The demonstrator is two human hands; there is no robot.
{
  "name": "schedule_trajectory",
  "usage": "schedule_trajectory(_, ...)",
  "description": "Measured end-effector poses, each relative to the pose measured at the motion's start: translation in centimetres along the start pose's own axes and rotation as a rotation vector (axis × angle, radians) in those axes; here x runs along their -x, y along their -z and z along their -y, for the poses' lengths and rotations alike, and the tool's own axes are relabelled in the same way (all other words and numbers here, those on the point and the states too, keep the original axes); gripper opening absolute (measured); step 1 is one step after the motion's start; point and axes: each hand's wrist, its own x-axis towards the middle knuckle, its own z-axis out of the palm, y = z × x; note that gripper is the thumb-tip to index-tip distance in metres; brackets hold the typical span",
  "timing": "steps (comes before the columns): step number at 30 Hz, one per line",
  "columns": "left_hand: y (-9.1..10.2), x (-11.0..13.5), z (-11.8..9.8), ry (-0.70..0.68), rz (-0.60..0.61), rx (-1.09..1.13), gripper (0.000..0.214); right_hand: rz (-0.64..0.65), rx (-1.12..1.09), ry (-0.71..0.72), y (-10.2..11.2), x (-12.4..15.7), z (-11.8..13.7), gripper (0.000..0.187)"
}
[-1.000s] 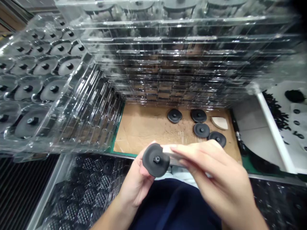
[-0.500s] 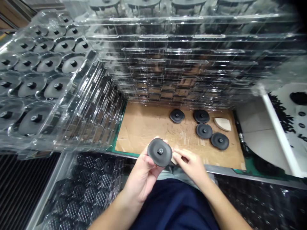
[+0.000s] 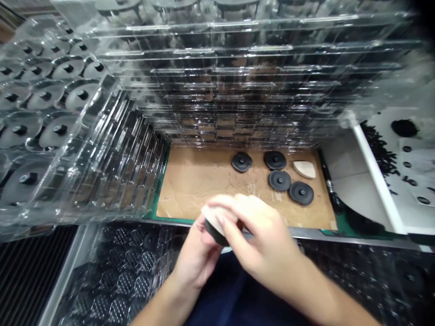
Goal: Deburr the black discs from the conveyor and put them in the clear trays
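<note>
My left hand [image 3: 194,260] is closed around a black rounded disc [image 3: 215,235], of which only the lower edge shows. In the earlier view its upper face has a hex-nut-like stud at the centre. My right hand [image 3: 267,237] reaches over the disc with bent fingers and grips a pale cream pad [image 3: 213,215]. That pad lies against the disc's upper face and covers the stud. Farther back on the cardboard sheet [image 3: 190,181] rest several similar black discs [image 3: 280,180], and a cream wedge-shaped pad [image 3: 304,169] lies to their right.
Tall stacks of clear plastic trays [image 3: 217,97] wall off the back. Another stack [image 3: 115,149] at the left carries black discs in its cups. A white bin [image 3: 377,181] with small black parts stands right. Below the bench edge are trays of dark parts [image 3: 129,267].
My right hand has come up from beside the disc and over it, bringing the pale pad onto its face. The disc has tilted in my left hand. The camera view has shifted slightly.
</note>
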Motion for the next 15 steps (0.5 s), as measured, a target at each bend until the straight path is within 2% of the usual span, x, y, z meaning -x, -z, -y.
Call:
schedule_trajectory(2,0.0,0.1,0.0,0.009,0.091,0.032,0.044,-0.08,0.009,0.061,0.0,0.0,0.1,0.025)
schedule_trajectory(4,0.3,0.2,-0.1,-0.003,0.139,0.067,0.044,0.01,-0.057,0.099,0.5,0.6,0.2,0.024)
schedule_trajectory(6,0.6,0.4,-0.4,-0.008,0.171,0.094,0.049,0.129,-0.092,0.072,1.5,1.6,0.3,0.022)
schedule_trajectory(8,0.7,0.4,-0.5,0.005,0.186,0.114,0.052,0.14,-0.006,-0.003,2.6,2.5,0.2,0.023)
schedule_trajectory(11,0.1,0.5,-0.5,0.017,0.174,0.127,0.054,0.043,0.204,-0.044,3.4,2.7,0.0,0.026)
schedule_trajectory(13,-0.5,0.7,-0.6,0.05,0.15,0.125,0.055,-0.025,0.277,0.073,3.2,1.8,0.0,0.024)
schedule_trajectory(15,-0.9,0.9,-0.7,0.106,0.125,0.083,0.045,0.007,0.186,0.264,2.9,0.5,-0.1,0.029)
